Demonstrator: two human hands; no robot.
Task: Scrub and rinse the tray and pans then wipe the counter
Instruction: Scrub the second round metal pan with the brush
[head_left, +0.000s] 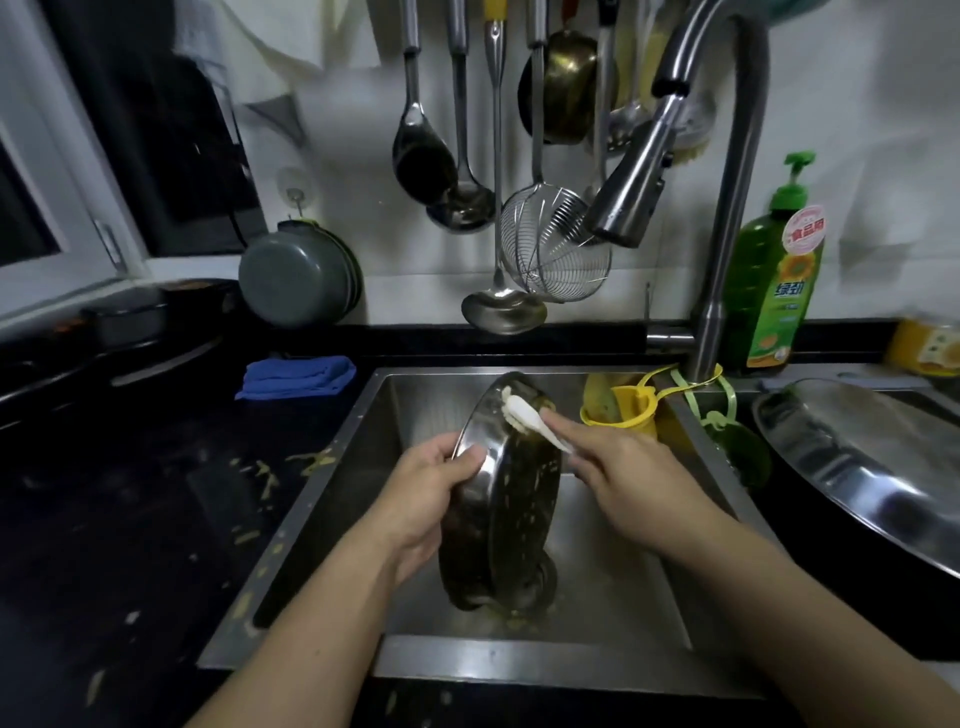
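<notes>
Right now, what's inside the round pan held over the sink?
Yellowish food residue speckles the round pan's inner surface; a white brush scrubs near its upper rim. The left hand covers part of its outside.

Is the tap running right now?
Off, it seems: no stream shows below the faucet head, which points toward the sink.

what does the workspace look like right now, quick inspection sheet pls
surface: black counter left of the sink, strewn with yellowish food scraps.
job's things: round steel pan held on edge in the sink, inside speckled with residue; white brush at its upper rim; large steel pan to the right.
clutter: blue cloth, green soap bottle, yellow holder at the sink's corner.
grippers: left hand grips the pan's rim; right hand holds the brush.
cables: dark cord hanging near the window.
surroundings: faucet with no water visibly running, hanging ladles and strainer, grey pot.
</notes>
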